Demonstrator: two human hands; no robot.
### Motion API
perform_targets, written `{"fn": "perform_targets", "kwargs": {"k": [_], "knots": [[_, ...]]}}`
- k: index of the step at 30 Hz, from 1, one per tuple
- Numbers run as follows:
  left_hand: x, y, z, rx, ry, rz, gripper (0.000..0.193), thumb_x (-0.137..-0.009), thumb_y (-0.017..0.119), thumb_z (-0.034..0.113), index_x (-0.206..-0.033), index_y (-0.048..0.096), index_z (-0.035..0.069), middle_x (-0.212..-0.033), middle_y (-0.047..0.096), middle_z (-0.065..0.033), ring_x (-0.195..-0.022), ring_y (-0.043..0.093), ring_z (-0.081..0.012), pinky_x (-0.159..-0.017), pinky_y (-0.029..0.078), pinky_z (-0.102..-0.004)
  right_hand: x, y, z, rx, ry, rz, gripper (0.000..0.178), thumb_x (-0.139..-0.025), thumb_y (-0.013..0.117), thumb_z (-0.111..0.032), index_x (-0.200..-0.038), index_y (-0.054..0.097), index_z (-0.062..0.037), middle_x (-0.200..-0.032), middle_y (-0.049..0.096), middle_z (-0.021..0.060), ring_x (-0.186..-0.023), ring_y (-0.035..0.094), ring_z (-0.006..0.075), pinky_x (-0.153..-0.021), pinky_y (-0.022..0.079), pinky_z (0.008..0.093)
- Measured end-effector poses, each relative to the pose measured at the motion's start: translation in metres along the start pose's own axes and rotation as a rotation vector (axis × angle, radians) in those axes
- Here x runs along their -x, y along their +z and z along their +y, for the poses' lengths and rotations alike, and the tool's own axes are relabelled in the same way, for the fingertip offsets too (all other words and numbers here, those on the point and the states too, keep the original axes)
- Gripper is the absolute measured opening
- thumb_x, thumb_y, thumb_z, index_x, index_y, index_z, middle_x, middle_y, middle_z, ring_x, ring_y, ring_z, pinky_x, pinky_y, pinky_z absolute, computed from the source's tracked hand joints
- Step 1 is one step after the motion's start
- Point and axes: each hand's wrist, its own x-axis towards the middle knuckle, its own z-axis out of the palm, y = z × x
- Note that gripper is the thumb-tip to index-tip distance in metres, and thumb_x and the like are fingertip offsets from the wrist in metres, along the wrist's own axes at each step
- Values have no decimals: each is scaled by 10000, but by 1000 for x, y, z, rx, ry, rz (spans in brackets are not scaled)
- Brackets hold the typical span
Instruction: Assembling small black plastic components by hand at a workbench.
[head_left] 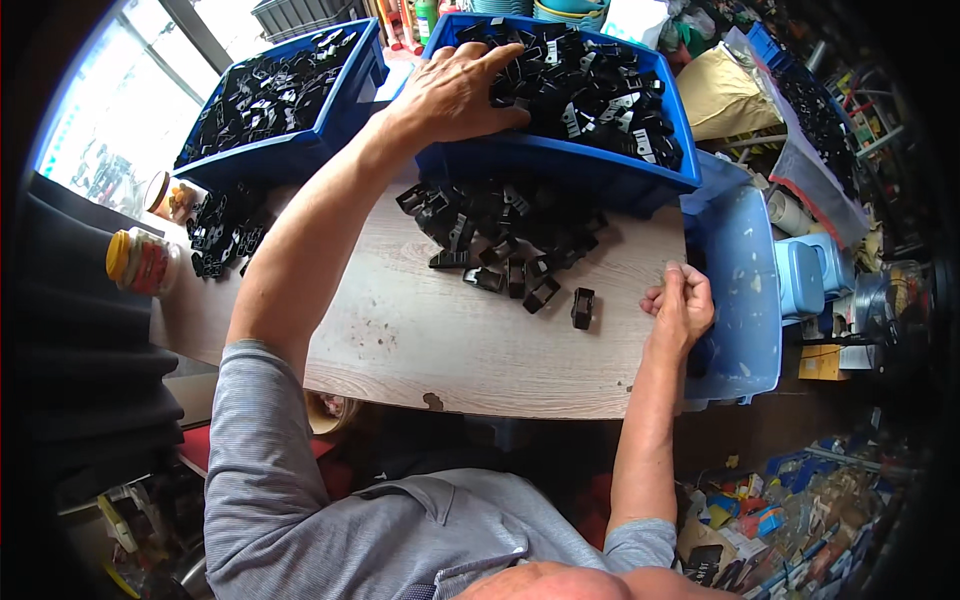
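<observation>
My left hand [462,92] reaches over the left rim of a blue bin [560,172] at the far side of the table. Its thumb and index finger are spread, and no part shows between them; the other fingertips are partly hidden. The bin holds a heap of black plastic parts [590,85], some with grey metal pieces. My right hand [684,305] is closed at the table's right edge, beside a light blue tub [745,300]. What it holds, if anything, is hidden. Between my hands lies a pile of black clip-like parts [515,225], with a single black part [583,308] nearer me.
Another blue bin [330,115] of similar parts stands at the far left, with loose black parts [225,230] below it. Two jars stand left, one with a yellow lid [122,258]. Clutter [790,510] covers the floor at right, near light blue stools [800,275].
</observation>
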Motion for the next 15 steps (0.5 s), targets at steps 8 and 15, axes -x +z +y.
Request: {"fn": "perform_targets", "kwargs": {"k": [8,15], "knots": [[-43,32,-19,-22,-35,-234,834,-823,684,648,-1548,449,307,-1370,593,-194,-1217,624,-409,-1004,521,-481,0,3,-2,-18,-4,-7,137,-962,715,-148,-969,647,-29,-687,582,0,-540,546,65,-480,498,224],[-46,24,-1,-76,34,-251,783,-787,751,473,-1487,499,228,-1325,618,-176,-1178,651,-373,-964,535,-487,1,0,-4,5,-10,14,128,-962,714,-144,-966,650,-33,-680,579,-2,-543,554,69,-480,499,229]]}}
